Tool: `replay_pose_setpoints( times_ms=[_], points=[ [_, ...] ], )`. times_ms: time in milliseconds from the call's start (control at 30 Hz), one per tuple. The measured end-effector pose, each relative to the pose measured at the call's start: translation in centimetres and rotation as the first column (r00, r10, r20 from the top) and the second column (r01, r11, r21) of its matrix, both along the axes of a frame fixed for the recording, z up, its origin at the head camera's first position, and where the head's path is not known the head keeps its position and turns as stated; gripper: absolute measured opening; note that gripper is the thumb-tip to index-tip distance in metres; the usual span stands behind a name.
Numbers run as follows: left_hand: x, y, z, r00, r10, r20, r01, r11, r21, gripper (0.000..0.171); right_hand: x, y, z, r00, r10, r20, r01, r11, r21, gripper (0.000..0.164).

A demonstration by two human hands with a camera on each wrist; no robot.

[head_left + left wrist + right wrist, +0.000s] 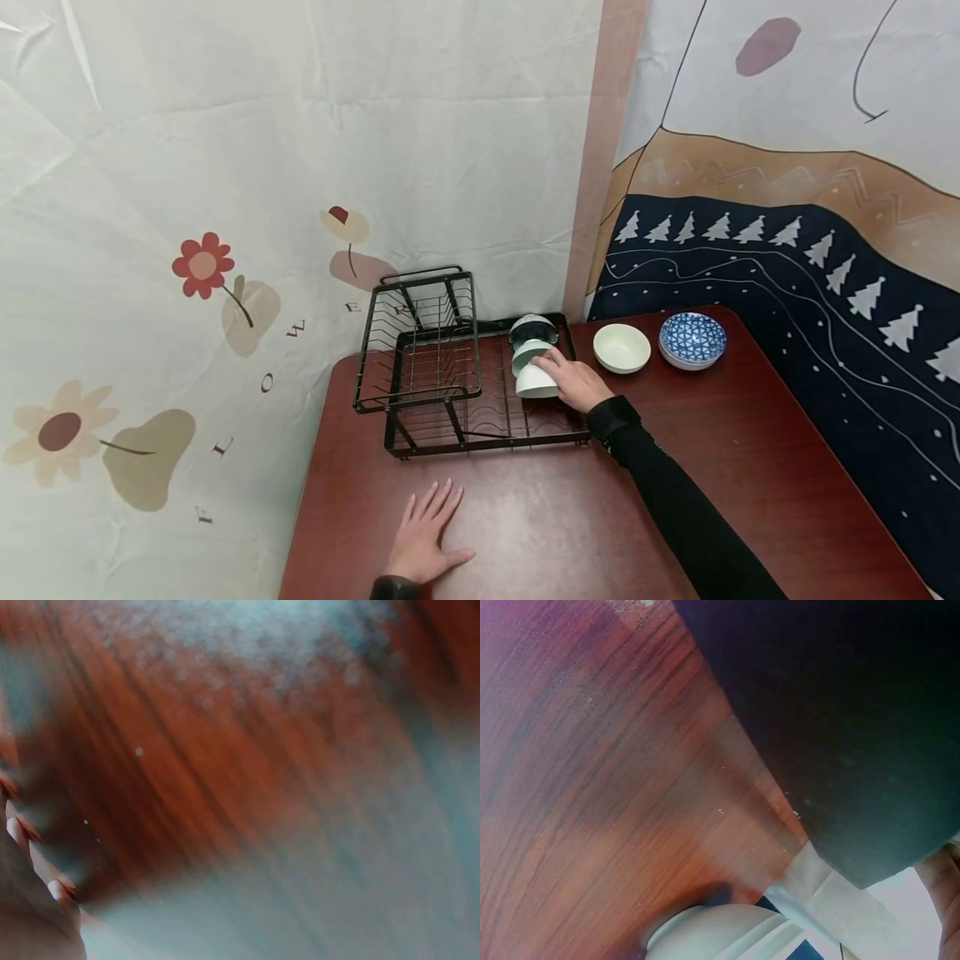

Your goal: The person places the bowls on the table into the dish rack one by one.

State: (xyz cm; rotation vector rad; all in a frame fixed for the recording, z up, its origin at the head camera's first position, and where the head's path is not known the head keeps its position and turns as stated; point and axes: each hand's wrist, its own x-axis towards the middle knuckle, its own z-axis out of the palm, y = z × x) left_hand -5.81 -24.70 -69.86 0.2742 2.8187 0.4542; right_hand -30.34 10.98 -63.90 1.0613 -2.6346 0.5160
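Note:
In the head view my right hand (576,383) grips a white bowl (536,382) by its upper right side. The bowl stands tilted in the right part of a black wire dish rack (491,440). Behind it in the same row are a pale green bowl (528,353) and a dark-patterned bowl (533,330). My left hand (422,537) rests on the brown table (555,517) in front of the rack, fingers spread. The left wrist view catches only some of its fingertips (64,891) at the left edge.
Right of the rack sit a cream bowl (622,348) and a small stack of blue-and-white patterned bowls (692,340). The rack's raised upper basket (420,350) stands over its left half. A printed cloth (487,150) hangs behind the table.

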Motion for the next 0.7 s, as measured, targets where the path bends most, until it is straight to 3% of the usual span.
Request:
replay_pose_setpoints(
  times_ms=[133,333,700],
  points=[
    [-0.02,-0.01,0.04,1.0,0.0,0.0,0.0,1.0,0.005,0.104,-0.05,-0.02,-0.07,1.0,0.004,-0.001,-0.004,1.0,0.006,0.067],
    [-0.1,-0.09,0.15,1.0,-0.002,0.004,0.002,1.0,0.013,0.103,-0.23,-0.25,0.01,0.998,0.003,0.062,-0.006,0.999,0.04,0.064],
    [-0.02,0.0,0.24,1.0,0.002,0.012,-0.002,1.0,0.011,0.104,0.07,-0.19,-0.37,0.994,0.024,0.105,-0.024,1.0,0.0,0.058]
  ],
)
